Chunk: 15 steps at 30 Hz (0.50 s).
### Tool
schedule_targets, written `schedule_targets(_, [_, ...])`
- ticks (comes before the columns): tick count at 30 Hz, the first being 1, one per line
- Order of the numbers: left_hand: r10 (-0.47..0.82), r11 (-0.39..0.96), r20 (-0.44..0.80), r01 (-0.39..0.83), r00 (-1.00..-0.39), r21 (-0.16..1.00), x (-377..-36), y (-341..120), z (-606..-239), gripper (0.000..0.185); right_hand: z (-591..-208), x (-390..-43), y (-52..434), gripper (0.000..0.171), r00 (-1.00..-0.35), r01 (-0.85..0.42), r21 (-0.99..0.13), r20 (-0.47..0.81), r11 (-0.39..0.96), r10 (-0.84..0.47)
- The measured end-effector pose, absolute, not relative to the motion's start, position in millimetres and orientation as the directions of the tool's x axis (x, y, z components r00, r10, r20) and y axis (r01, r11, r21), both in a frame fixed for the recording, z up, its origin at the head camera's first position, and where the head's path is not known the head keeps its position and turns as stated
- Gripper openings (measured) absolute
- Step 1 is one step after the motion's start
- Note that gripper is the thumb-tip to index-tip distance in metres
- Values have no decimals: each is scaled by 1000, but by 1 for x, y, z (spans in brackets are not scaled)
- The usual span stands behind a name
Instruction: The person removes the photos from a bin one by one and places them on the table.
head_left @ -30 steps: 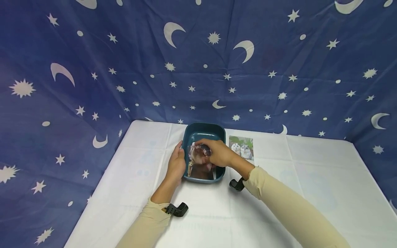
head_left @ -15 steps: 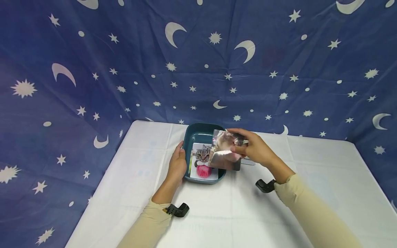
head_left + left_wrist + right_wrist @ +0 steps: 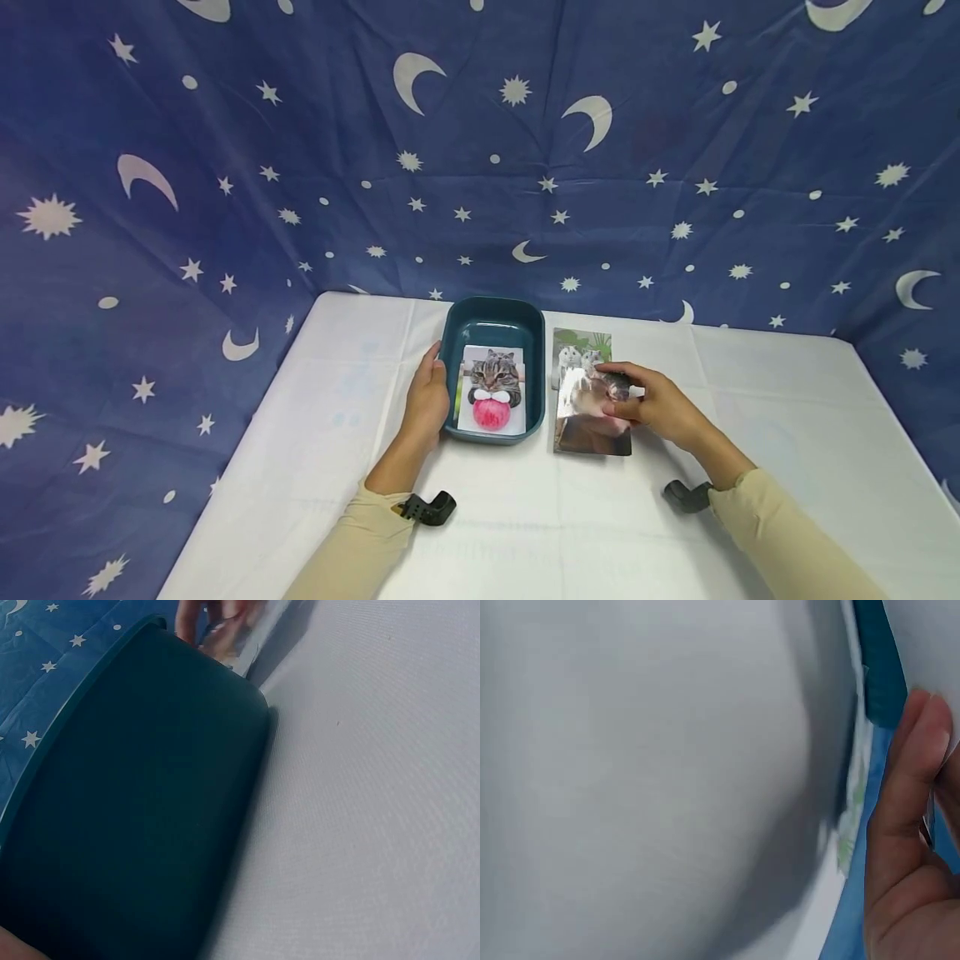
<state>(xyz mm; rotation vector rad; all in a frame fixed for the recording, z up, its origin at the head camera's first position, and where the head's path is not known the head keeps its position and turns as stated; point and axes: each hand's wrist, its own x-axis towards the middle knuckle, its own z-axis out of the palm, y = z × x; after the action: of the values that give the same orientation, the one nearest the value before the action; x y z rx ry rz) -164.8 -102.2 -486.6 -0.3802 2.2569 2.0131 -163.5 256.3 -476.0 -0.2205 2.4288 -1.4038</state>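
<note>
Right hand pinches glossy photo at its right edge, low over white table, just right of teal tray. Left hand, fingers relaxed, rests flat against tray's left wall. Cat photo lies inside the tray. Hamster photo lies farther back, partly covered.

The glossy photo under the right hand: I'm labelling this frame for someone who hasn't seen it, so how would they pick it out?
On the white table, look just right of the dark teal plastic tub. There the right hand holds a glossy brownish photo lying partly over a photo of two hamsters. Unlike the cat photo inside the tub, it shines with glare.
</note>
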Motion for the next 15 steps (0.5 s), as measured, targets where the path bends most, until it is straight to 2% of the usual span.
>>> schedule_targets(5, [-128,97,-240,-253,-962,963,-164,-103,-486,50,-483,-156,251,64,-939,-57,-784,-168,618,-301])
schedule_targets(10, [-129,95,-243,-256,-961,962,-163,-103,-485,50,-487,-150,247,63,-948,-186,-659,-74,728,-308])
schedule_targets(15, [-133,97,-243,-256,-961,962,-164,-102,-485,50,-488,-146,244,59,-933,-312,-547,23,777,-358])
